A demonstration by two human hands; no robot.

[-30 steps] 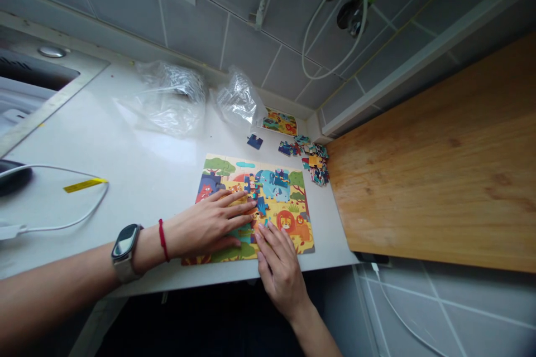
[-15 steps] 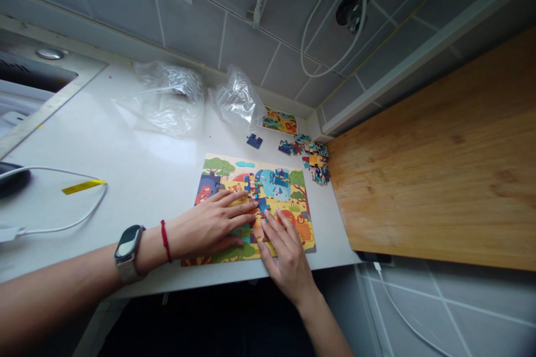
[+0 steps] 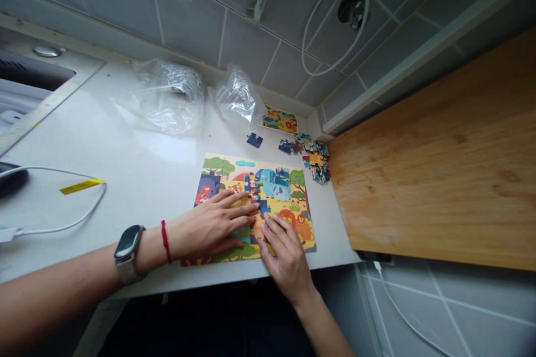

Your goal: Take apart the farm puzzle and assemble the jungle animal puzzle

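Note:
A colourful animal jigsaw puzzle (image 3: pixel 221 167) lies flat near the front edge of the white counter. My left hand (image 3: pixel 213 223) rests palm down across its left half, fingers stretched to the right. My right hand (image 3: pixel 287 256) lies on the lower middle, fingers extended, thumb apart. The two hands' fingertips nearly meet over the centre. Between and above them, several small puzzle pieces (image 3: pixel 253 184) sit on the picture, and a dark blue piece (image 3: pixel 281 177) lies on the elephant. My palms hide part of the lower left and middle.
Behind the puzzle are a loose blue piece (image 3: pixel 254 140), a picture card (image 3: pixel 280 120) and two clear plastic bags (image 3: pixel 238 97). Piled pieces (image 3: pixel 318 162) lie beside a wooden board (image 3: pixel 435 162) at right. A white cable (image 3: pixel 62 230) crosses the left; a sink (image 3: pixel 90 64) is beyond.
Both hands stay nearly in place on the puzzle. The right fingers have shifted very slightly and look a little more bent; the view has moved a touch.

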